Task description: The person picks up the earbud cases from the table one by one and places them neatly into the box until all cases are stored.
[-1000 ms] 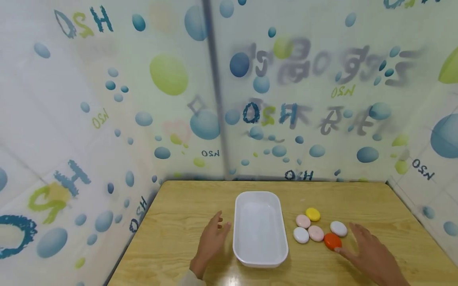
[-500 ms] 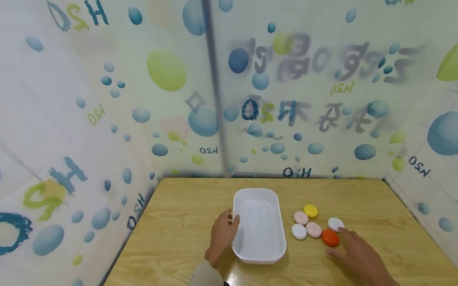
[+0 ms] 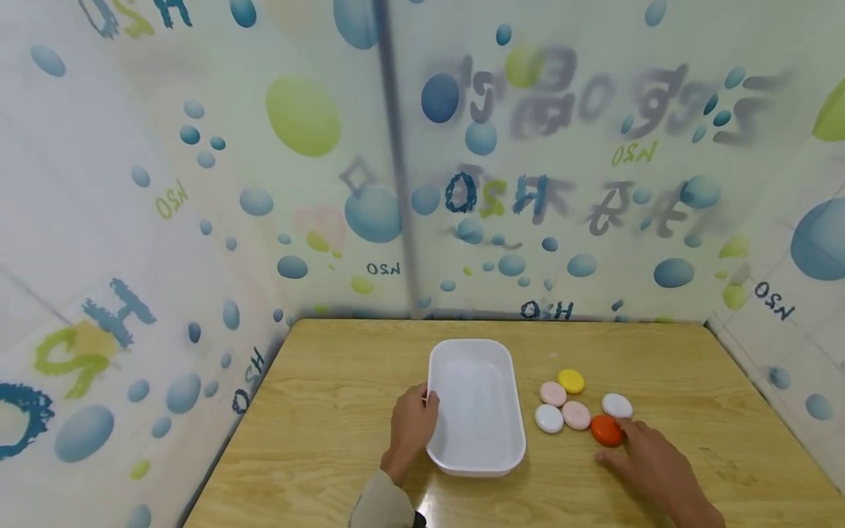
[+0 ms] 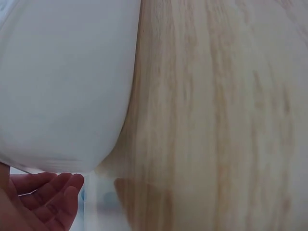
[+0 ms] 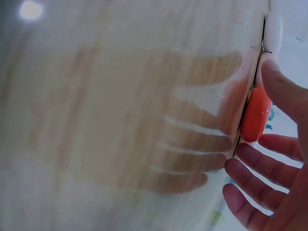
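A white rectangular tray (image 3: 477, 407) stands on the table, nothing inside it. My left hand (image 3: 412, 425) holds its left wall, thumb at the rim and fingers outside; the left wrist view shows those fingers (image 4: 50, 199) by the tray's edge. To the right lie glossy rounded discs: a yellow one (image 3: 571, 381), two pink ones (image 3: 553, 394), two white ones (image 3: 549, 419) and an orange-red one (image 3: 606, 430). My right hand (image 3: 650, 462) is spread beside the orange-red disc, index finger at its right side, thumb apart. Whether that finger touches it, I cannot tell.
The light wooden table (image 3: 350, 367) has a shiny surface that mirrors the right hand. Sheeted walls (image 3: 317, 220) printed with blue and green bubbles and lettering enclose it at the back, left and right.
My left hand has moved right onto the tray's wall and taken hold of it. The right hand has shifted left, its fingers now closer to the orange-red disc. The discs stay in place.
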Demonstrator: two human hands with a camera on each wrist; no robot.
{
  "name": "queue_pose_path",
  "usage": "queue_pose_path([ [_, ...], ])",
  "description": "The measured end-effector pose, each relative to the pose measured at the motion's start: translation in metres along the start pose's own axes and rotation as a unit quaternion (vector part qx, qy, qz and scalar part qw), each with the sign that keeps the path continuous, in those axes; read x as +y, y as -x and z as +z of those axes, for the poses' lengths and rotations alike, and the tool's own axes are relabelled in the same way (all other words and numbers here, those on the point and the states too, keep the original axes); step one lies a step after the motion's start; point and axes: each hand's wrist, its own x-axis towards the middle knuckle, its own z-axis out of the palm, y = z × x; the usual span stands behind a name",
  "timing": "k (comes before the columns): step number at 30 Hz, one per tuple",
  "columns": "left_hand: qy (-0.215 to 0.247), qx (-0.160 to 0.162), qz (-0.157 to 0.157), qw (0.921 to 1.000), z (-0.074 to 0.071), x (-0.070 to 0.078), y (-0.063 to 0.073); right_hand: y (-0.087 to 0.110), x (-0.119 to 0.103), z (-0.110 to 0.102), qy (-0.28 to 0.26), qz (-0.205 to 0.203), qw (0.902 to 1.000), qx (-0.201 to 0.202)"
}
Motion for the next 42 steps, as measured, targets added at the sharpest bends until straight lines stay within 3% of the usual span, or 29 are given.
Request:
queue_pose_path([
  [15,0.011,-0.005,-0.011,0.9999,-0.004,0.002,-0.001,-0.009,-0.009,-0.001,0.000,-0.018,0.9985,0.052],
  [28,0.018,-0.007,-0.008,0.9998,-0.002,0.001,0.000,-0.015,-0.010,-0.012,-0.010,0.022,0.9995,0.018],
  [42,0.019,-0.015,-0.013,0.9996,0.000,0.000,0.001,-0.026,-0.036,-0.029,0.010,-0.038,0.9962,0.078],
])
